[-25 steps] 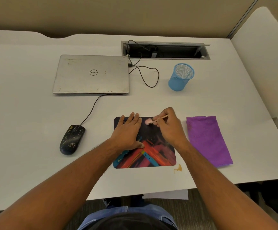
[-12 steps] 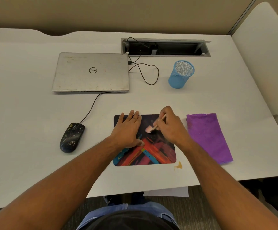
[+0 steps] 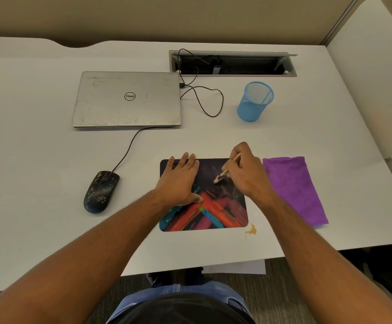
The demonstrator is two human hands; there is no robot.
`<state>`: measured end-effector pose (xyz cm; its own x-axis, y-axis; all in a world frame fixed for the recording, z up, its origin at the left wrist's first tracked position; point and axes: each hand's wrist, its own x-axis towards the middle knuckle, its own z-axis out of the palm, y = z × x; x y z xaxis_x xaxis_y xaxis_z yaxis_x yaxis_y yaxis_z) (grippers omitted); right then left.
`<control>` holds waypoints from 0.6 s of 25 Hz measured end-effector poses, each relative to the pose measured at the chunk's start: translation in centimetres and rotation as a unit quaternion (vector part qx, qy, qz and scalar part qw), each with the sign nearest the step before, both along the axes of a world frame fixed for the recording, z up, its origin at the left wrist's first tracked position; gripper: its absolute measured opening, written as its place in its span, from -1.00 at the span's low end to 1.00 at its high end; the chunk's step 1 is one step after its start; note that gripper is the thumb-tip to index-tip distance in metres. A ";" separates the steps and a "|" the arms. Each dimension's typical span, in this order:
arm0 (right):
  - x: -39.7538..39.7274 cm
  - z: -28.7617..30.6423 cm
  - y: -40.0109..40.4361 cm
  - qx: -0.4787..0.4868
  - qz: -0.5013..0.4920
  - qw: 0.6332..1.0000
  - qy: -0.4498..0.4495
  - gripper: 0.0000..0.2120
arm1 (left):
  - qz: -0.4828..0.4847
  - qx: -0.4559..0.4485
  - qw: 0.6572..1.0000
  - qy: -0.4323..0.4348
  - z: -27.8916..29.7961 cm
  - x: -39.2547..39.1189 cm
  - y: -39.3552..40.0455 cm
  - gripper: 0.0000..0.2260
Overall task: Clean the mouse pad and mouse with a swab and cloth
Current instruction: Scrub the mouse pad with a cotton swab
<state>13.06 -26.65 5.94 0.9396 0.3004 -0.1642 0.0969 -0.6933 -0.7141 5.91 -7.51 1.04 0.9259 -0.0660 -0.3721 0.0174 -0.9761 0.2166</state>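
Multicoloured mouse pad [image 3: 223,213] lies on the white desk [image 3: 38,148], pinned flat by the open left hand [image 3: 181,181]. The right hand [image 3: 246,174] pinches a swab [image 3: 225,171], tip on the pad. Purple cloth [image 3: 295,190] lies right; black mouse [image 3: 101,191] left.

Table [image 3: 50,160]: smooth matt white laminate.
Mouse pad [image 3: 223,213]: matt printed surface, multicoloured.
Mouse [image 3: 101,192]: black plastic, slight sheen, speckled with pale flecks.
Swab [image 3: 225,171]: thin pale stick, looks like wood; soft whitish tip.
Cloth [image 3: 295,190]: purple, fuzzy, napped weave.
Laptop [image 3: 127,99]: brushed silver metal lid, scuffed.
Pen cup [image 3: 255,101]: blue wire mesh.
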 end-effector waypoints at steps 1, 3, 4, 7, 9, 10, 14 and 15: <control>0.1 0.1 0.0 0.026 -0.017 1.000 -0.005 -0.83 | 0.001 -0.002 1.000 -0.001 -0.1 0.0 0.0 0.07; -0.1 -0.1 -0.1 0.038 -0.033 0.999 0.012 -0.85 | 0.002 -0.003 1.000 0.000 -0.2 0.0 0.0 0.07; -0.2 -0.3 -0.2 0.018 -0.031 0.999 0.026 -0.87 | 0.001 -0.003 1.000 0.001 -0.2 0.1 0.0 0.07; 0.0 -0.2 -0.4 -0.033 -0.023 0.999 0.017 -0.83 | 0.001 0.000 1.000 -0.002 -0.4 0.1 0.0 0.07; 0.2 0.2 -0.1 0.028 -0.029 0.999 0.001 -0.83 | 0.002 -0.002 1.000 -0.004 -0.5 0.0 0.0 0.07; 0.1 0.3 0.1 0.048 -0.029 0.998 0.000 -0.85 | 0.005 -0.003 1.000 -0.005 -0.5 0.0 0.0 0.07; -0.3 -0.1 0.1 -0.030 0.013 0.999 0.041 -0.90 | 0.001 0.001 1.000 -0.004 -0.4 0.1 0.0 0.07; -0.1 -0.1 -0.1 -0.049 0.014 0.998 0.040 -0.88 | 0.003 0.001 1.000 -0.004 -0.4 0.1 0.0 0.07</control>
<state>12.94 -26.70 5.89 0.9136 0.3051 -0.2687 0.0623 -0.7582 -0.6490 5.98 -7.49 0.69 0.9289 -0.0606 -0.3653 0.0211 -0.9762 0.2157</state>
